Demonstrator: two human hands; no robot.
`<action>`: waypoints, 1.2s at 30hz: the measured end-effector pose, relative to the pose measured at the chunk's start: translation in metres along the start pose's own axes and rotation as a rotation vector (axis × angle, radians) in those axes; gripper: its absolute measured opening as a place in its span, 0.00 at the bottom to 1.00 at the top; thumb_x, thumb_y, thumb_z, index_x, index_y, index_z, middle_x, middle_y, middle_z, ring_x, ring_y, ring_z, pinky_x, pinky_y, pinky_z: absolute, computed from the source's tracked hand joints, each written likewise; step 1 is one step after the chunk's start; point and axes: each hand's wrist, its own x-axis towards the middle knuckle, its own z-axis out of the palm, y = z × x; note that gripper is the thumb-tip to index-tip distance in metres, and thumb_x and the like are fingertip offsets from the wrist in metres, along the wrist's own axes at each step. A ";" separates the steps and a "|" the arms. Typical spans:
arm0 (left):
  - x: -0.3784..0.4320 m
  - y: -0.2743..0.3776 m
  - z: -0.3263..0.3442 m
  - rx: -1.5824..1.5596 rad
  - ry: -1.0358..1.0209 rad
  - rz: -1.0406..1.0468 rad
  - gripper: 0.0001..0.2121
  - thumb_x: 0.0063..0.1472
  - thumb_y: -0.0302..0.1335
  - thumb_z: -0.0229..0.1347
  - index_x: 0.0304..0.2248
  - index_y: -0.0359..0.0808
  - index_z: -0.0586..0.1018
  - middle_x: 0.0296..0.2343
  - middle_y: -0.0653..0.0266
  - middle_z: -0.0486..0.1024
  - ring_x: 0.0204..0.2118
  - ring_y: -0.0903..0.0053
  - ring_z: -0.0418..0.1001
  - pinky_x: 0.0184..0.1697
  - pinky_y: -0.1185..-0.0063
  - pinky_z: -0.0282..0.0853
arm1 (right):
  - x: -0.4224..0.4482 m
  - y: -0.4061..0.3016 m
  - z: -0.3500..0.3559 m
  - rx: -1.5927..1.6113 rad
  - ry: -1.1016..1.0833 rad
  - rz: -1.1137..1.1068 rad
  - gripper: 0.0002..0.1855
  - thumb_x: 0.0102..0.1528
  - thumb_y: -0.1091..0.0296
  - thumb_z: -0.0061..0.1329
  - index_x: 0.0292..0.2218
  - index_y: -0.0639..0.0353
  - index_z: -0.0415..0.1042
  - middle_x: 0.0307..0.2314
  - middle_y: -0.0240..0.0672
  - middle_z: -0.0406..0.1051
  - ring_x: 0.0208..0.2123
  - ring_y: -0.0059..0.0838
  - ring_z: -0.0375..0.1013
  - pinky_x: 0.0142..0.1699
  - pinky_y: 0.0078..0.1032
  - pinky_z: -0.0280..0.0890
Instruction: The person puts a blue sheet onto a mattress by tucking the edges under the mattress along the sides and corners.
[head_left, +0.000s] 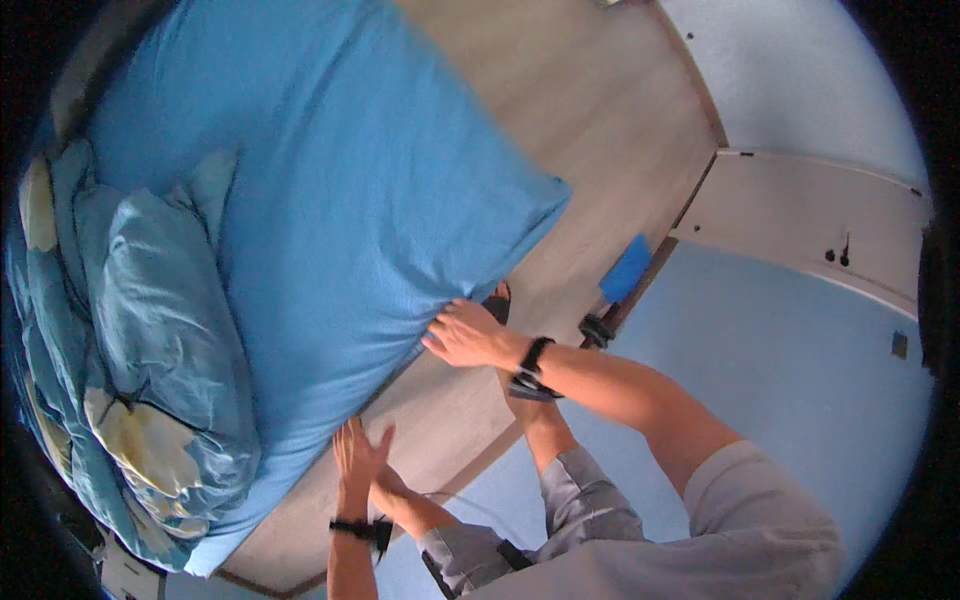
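A blue fitted sheet is stretched over a mattress, with creases running towards its near edge. At that edge my right hand has its fingers curled on the sheet, near the corner. Further down the same edge is my left hand, its fingers against the side of the sheet and its thumb standing apart. The tips of the left fingers are hard to make out. A teal pillow and a crumpled teal duvet with pale flowers lie on the left part of the bed.
Wood-look floor runs along the bed to a pale blue wall and a white door with a dark handle. A blue flat object and a black object lie by the wall. My legs are close to the bed edge.
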 end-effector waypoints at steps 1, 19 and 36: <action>0.013 -0.004 0.014 0.045 0.074 -0.021 0.33 0.54 0.51 0.57 0.44 0.24 0.71 0.37 0.36 0.74 0.43 0.43 0.71 0.48 0.56 0.64 | 0.008 -0.002 0.003 0.009 -0.241 0.130 0.21 0.57 0.52 0.44 0.32 0.64 0.77 0.30 0.44 0.75 0.38 0.41 0.74 0.48 0.35 0.64; 0.054 0.032 0.033 0.007 -0.024 -0.214 0.33 0.52 0.48 0.60 0.44 0.21 0.74 0.42 0.33 0.72 0.45 0.42 0.70 0.51 0.60 0.64 | 0.012 0.046 -0.035 -0.026 -0.325 0.114 0.20 0.56 0.53 0.44 0.27 0.62 0.78 0.26 0.47 0.76 0.30 0.40 0.77 0.38 0.37 0.69; 0.113 0.156 0.044 0.050 -0.092 -0.156 0.44 0.56 0.56 0.53 0.54 0.18 0.61 0.54 0.27 0.57 0.58 0.38 0.55 0.62 0.58 0.48 | -0.013 0.178 -0.033 0.010 0.032 0.029 0.11 0.52 0.62 0.47 0.31 0.55 0.79 0.38 0.33 0.76 0.44 0.33 0.72 0.45 0.39 0.67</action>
